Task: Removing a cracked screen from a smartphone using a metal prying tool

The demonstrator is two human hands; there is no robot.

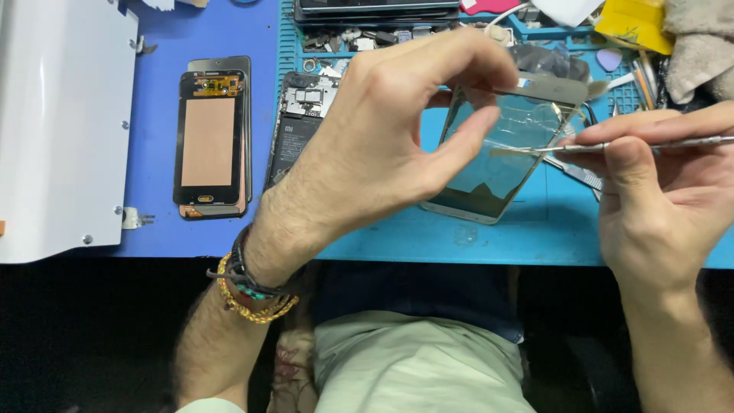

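My left hand (382,145) pinches the top edge of a clear phone glass panel (497,172) with a pale frame, holding it tilted above the teal work mat (489,237). My right hand (657,183) grips metal tweezers (612,145) whose tips touch the glass near its right side, where a thin transparent film is lifted. The lower edge of the glass rests close to the mat.
A phone screen assembly with a copper back (208,145) lies on the blue surface at the left, an opened phone body (298,126) beside it. A white machine housing (61,122) fills the far left. Small parts, tools, a yellow packet (634,23) and a cloth crowd the back.
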